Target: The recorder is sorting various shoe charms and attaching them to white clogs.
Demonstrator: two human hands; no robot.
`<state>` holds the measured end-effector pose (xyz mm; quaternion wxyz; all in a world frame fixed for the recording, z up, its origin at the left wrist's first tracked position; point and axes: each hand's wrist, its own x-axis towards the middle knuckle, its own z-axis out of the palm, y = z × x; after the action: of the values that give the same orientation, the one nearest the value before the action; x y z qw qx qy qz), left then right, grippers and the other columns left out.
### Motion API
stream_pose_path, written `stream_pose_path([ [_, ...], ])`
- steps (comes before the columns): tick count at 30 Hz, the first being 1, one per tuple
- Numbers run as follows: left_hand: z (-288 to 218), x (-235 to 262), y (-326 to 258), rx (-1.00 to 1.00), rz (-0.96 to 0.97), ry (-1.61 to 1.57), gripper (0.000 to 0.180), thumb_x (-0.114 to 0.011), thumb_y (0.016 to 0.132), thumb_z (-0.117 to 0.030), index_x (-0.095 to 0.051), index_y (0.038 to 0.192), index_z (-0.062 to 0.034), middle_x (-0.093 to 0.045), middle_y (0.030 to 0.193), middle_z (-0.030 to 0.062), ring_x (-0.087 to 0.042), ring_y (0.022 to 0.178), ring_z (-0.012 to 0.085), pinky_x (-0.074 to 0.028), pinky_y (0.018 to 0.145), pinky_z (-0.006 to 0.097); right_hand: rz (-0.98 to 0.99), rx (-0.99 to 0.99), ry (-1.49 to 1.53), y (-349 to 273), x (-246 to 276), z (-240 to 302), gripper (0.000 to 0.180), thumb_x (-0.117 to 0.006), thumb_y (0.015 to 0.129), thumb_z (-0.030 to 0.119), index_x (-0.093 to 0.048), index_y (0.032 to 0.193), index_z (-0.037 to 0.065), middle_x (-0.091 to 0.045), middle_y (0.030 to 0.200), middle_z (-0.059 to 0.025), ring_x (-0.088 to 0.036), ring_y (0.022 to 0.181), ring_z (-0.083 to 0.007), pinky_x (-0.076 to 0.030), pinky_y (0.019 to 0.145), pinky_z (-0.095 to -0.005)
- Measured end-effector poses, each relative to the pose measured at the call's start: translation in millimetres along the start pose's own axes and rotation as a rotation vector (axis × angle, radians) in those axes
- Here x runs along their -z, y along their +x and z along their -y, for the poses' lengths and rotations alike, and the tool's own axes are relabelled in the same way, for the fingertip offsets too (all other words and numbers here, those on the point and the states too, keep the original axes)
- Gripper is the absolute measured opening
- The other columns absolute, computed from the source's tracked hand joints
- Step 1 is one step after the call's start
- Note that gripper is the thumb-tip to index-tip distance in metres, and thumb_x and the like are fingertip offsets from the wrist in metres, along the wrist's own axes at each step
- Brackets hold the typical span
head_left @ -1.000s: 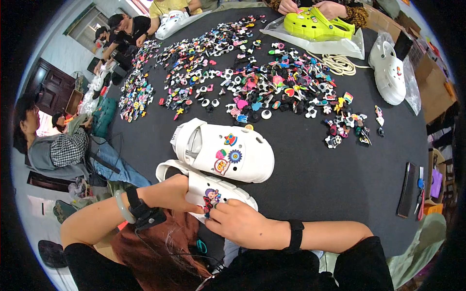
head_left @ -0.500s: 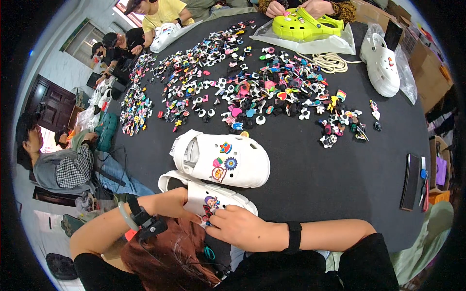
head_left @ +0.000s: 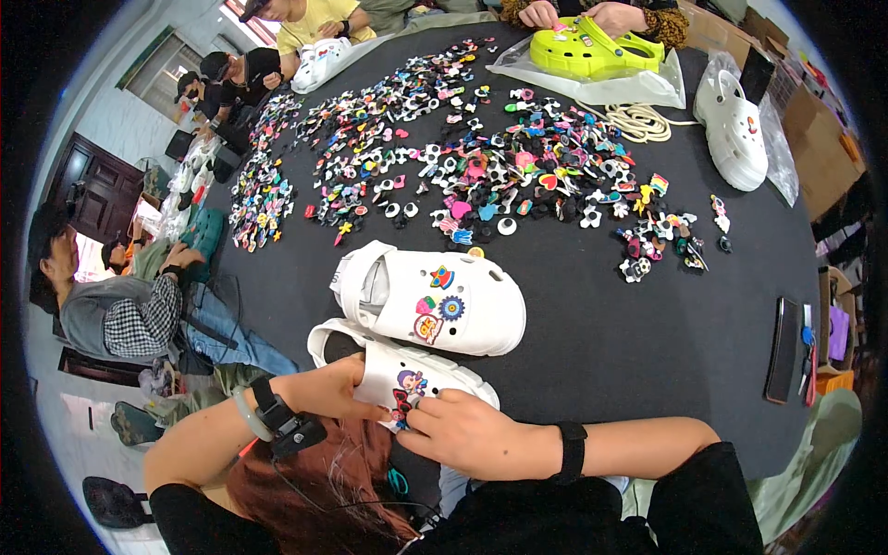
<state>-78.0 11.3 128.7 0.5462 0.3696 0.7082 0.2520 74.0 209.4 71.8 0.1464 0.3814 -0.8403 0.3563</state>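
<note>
The near white clog [head_left: 375, 375] lies on the dark table with its toe to the right. My left hand [head_left: 326, 388] grips it around the opening and near side. The fingers of my right hand [head_left: 472, 433] are pinched at a small shoe charm [head_left: 401, 424] low on the clog's upper, mostly hidden by the fingertips. Above that sit a red charm [head_left: 401, 400] and a purple-haired figure charm [head_left: 411, 381]. Just beyond stands a second white clog [head_left: 481, 305], bearing a blue gear-like charm [head_left: 451, 308], a strawberry charm and others.
Loose shoe charms [head_left: 518, 166] spread in heaps across the far table. A co-worker's hands hold a lime-green clog [head_left: 592, 51] on plastic. White cord [head_left: 638, 122] and another white clog [head_left: 737, 139] lie at far right. A black phone-like slab [head_left: 783, 350] and scissors [head_left: 808, 347] lie right.
My hands stay at the near clog, with the right fingers barely shifted at the charm. The whole view has slid slightly. At left, a seated co-worker's hands have moved.
</note>
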Motion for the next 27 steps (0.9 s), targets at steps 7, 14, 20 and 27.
stream_pose_path([
  [7,6,-9,1,0.013,-0.177,-0.013,0.041,-0.078,0.076,-0.02,-0.064,0.108,0.0015,-0.056,0.118,0.0193,-0.052,0.113,0.0268,-0.042,0.096,0.037,0.034,-0.003,-0.036,0,-1,0,0.024,-0.058,0.075,0.014,-0.057,0.098,0.007,-0.051,0.087,-0.0038,-0.052,0.083,-0.0171,-0.04,0.07,-0.0292],
  [14,13,-8,5,-0.095,-0.258,0.121,0.036,-0.08,0.075,-0.024,-0.067,0.095,0.0031,-0.068,0.088,0.0166,-0.066,0.08,0.0256,-0.051,0.074,0.036,0.049,-0.011,-0.059,2,3,-1,0.025,-0.058,0.075,0.014,-0.059,0.099,0.008,-0.052,0.089,-0.0036,-0.053,0.084,-0.0165,-0.04,0.07,-0.0293],
  [20,6,-12,6,-0.169,-0.278,0.159,0.036,-0.08,0.075,-0.025,-0.066,0.094,0.002,-0.068,0.089,0.0161,-0.065,0.08,0.0243,-0.05,0.072,0.034,0.021,0.0,-0.063,-1,2,4,0.025,-0.057,0.075,0.015,-0.06,0.099,0.008,-0.052,0.087,-0.0036,-0.054,0.083,-0.017,-0.041,0.069,-0.0298],
  [27,-49,22,13,0.526,0.2,0.418,0.044,-0.075,0.081,-0.032,-0.062,0.106,0.0023,-0.069,0.096,0.0078,-0.058,0.085,0.0089,-0.049,0.078,0.028,0.086,-0.032,-0.04,4,5,-1,0.036,-0.069,0.07,0.022,-0.059,0.103,0.011,-0.052,0.089,-0.0039,-0.054,0.087,-0.0205,-0.042,0.071,-0.0336],
])
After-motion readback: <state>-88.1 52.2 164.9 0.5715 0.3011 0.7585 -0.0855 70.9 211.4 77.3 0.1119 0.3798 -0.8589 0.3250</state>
